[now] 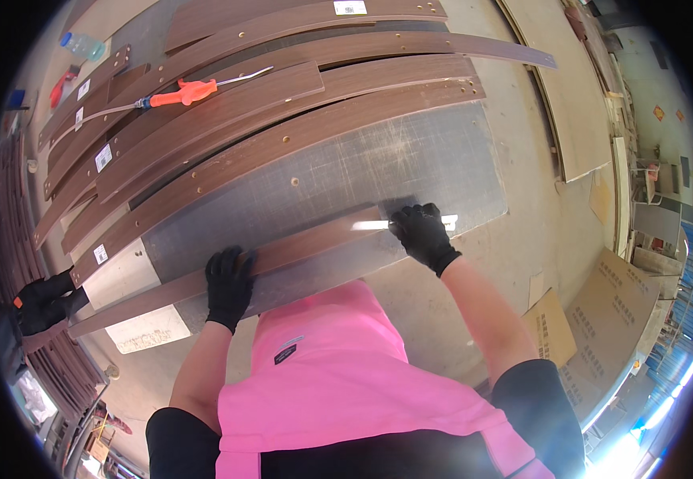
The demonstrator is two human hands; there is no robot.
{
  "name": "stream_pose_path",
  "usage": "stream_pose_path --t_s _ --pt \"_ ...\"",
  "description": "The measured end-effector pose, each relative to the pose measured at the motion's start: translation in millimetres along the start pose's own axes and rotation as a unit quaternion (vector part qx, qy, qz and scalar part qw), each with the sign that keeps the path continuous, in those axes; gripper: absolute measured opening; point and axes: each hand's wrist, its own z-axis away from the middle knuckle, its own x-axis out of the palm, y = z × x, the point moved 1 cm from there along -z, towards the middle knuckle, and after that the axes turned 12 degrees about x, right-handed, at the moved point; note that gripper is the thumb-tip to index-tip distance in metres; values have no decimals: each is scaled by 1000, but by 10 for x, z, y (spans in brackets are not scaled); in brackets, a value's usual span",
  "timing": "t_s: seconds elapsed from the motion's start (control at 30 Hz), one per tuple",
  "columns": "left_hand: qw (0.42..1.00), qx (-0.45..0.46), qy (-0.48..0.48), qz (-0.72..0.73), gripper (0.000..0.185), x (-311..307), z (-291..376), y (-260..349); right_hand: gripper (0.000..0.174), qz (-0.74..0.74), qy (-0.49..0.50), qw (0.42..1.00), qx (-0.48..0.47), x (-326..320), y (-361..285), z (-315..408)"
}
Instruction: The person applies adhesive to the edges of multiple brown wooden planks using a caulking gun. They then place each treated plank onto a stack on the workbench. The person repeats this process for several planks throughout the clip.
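A long brown wood-grain board [316,239] lies slantwise along the near side of the worktable, on the dark scratched sheet [394,143]. My left hand [228,288], in a black glove, grips this board across its width, with fingers over the far edge. Near the board's right end is my right hand [423,235], also gloved in black and curled around a slim white strip [370,225]. The strip shows on both sides of the fist; its exact kind is unclear. A dark patch beside the right fingers is too blurred to identify.
Several brown boards [334,123] with holes and white labels lie beyond. An orange air blow gun [185,94] with a hose rests on them. A plastic bottle [84,47] stands at upper left. A co-worker's black-gloved hand [47,299] is at the left. Cardboard [609,305] lies right.
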Motion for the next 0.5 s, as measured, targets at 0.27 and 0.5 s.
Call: stream_pose_path --t_s 0.27,0.5 --pt "1000 18 16 14 61 1 37 -42 15 -26 78 983 165 359 -482 347" --pt "997 5 32 70 63 13 110 -146 23 46 68 990 115 700 -1487 337"
